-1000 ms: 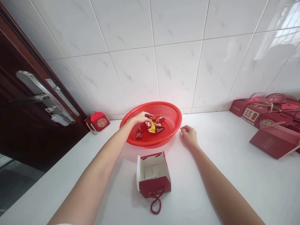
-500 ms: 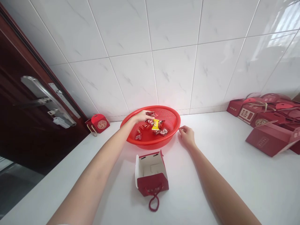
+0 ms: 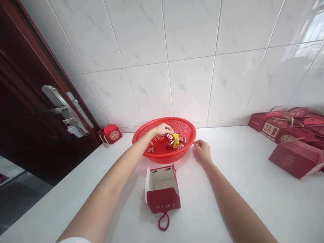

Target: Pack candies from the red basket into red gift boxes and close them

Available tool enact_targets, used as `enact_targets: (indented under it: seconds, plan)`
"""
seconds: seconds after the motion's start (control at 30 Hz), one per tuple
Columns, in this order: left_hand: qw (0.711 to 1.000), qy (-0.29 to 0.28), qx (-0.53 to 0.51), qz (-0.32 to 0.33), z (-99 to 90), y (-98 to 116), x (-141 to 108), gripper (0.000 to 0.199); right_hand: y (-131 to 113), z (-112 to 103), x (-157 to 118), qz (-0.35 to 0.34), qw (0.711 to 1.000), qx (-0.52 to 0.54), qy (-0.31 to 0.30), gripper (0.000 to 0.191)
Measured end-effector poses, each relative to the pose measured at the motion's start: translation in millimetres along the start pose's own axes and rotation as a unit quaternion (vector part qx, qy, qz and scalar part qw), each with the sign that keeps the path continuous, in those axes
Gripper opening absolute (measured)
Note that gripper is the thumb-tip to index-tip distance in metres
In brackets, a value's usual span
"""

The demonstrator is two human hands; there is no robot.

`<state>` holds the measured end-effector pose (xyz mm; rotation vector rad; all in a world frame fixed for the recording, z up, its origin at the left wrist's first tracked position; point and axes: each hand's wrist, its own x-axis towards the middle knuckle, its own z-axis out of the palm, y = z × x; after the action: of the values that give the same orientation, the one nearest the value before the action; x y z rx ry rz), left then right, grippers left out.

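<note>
A red mesh basket (image 3: 164,158) stands against the tiled wall with several wrapped candies inside. My left hand (image 3: 164,129) is over the basket, its fingertips pinched at the top of a yellow-wrapped candy (image 3: 176,140). Red-wrapped candies (image 3: 151,149) lie on the basket's bottom. Beside the basket's right rim, my right hand (image 3: 202,149) rests on the white table with fingers curled; whatever may be between them is too small to tell. Nearer to me an open dark red box (image 3: 163,199) shows its white inside, with a cord handle hanging at its front.
A small closed red box (image 3: 111,134) stands at the left beside the dark door (image 3: 22,101) with its metal handle. Several red gift boxes (image 3: 270,130) are piled at the right by the wall, an open one (image 3: 296,158) in front.
My left hand has moved right and lifted slightly within the basket, and the yellow candy now stands more upright under its fingertips. The whole view has shifted a little.
</note>
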<state>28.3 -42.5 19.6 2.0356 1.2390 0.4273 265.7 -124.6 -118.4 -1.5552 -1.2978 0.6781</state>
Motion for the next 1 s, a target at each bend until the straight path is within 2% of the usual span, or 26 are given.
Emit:
enact_targets:
  seconds: [0.27, 0.4, 0.53, 0.7, 0.83, 0.93, 1.0]
  plan:
    - [0.999, 0.044, -0.009, -0.004, -2.1, 4, -5, 0.022, -3, 1, 1, 0.02, 1.0, -0.015, -0.019, 0.029]
    - [0.996, 0.077, -0.048, 0.027, -1.0, 4, -11, 0.023, -5, 2, 0, 0.036, 0.999, -0.011, -0.02, 0.029]
    - [0.984, 0.119, -0.107, 0.072, 4.1, 15, -19, 0.032, -9, 1, -2, 0.048, 0.999, 0.015, -0.022, 0.03]
    - [0.969, 0.137, -0.164, 0.122, 13.7, 38, -38, 0.045, -15, -3, -8, 0.049, 0.994, 0.102, -0.007, 0.03]
    - [0.962, 0.133, -0.198, 0.13, 24.1, 52, -50, 0.051, -17, -3, -11, 0.059, 0.978, 0.2, 0.024, 0.028]
    - [0.959, 0.119, -0.222, 0.13, 34.5, 59, -46, 0.055, -18, 2, -11, 0.059, 0.956, 0.285, 0.028, 0.029]
    - [0.958, 0.103, -0.231, 0.134, 42.8, 64, -39, 0.055, -21, 4, -11, 0.056, 0.937, 0.345, 0.004, 0.038]
